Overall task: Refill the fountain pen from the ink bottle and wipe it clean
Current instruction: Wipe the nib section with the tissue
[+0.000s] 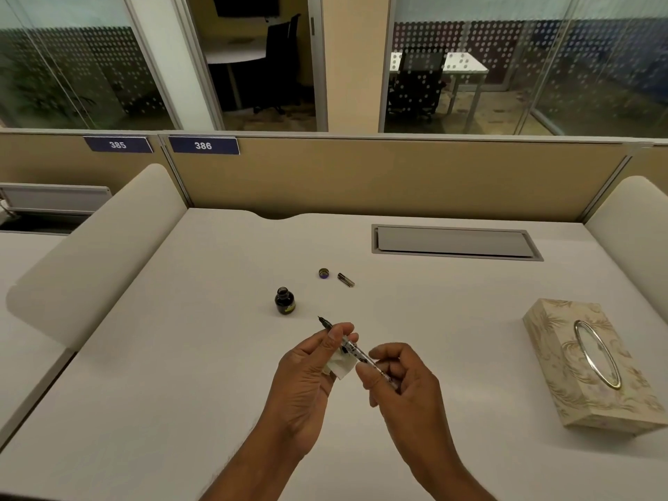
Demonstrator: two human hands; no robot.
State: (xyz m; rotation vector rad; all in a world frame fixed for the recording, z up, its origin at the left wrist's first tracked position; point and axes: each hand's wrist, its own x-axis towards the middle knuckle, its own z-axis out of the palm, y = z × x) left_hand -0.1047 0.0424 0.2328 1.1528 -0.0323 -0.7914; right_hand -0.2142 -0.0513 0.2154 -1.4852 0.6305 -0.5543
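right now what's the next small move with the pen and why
Probably slide the tissue pinched in the left hand forward along the pen to its nib, right hand steadying the back end. The tissue sits behind the nib, which sticks out bare.

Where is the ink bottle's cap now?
Head view, centre: the bottle cap lies on the desk beyond the ink bottle, just left of the loose pen piece.

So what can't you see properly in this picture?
- Head view: parts of the fountain pen are covered by the left hand, the tissue and the right hand, so any leftover ink there is hidden.
- Head view: the ink bottle is too dark and small to show its ink level or label.
- Head view: the small dark piece beside the bottle cap is too small to identify.
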